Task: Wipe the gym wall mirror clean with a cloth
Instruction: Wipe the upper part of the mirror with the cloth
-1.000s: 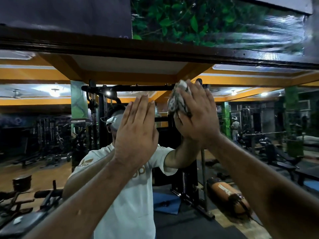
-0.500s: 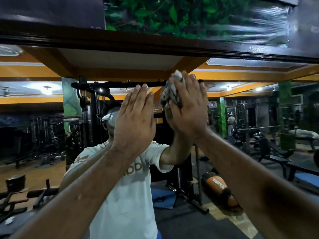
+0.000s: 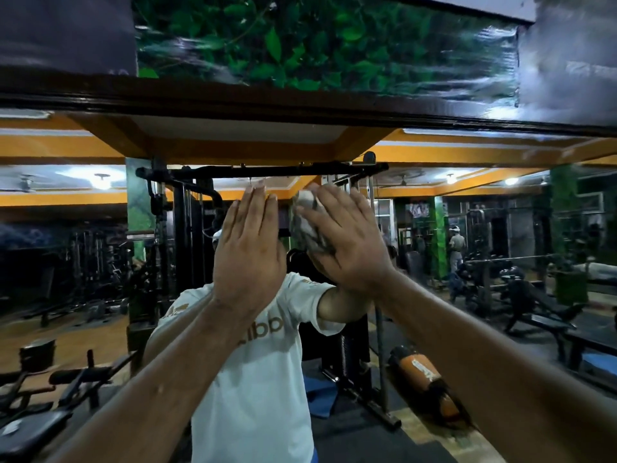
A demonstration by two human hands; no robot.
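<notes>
Two hands on the mirror (image 3: 467, 208), centre frame, just below its dark top frame (image 3: 300, 105).

The right hand (image 3: 347, 245) presses a wadded cloth (image 3: 309, 225) flat to the glass, fingers spread over it; the left hand (image 3: 248, 259) lies open and flat beside it. The bare left palm could smudge the glass, and a loosely pinned cloth may slip. Little room remains above; wide unwiped glass lies left, right and below.

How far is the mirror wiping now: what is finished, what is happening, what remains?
Finished: cannot tell; the mirror shows no clear wiped patch. Happening: the right hand presses the bunched cloth on the glass below the dark top frame, and the left hand lies flat beside it. Remaining: probably the wide areas to both sides and below.
</notes>
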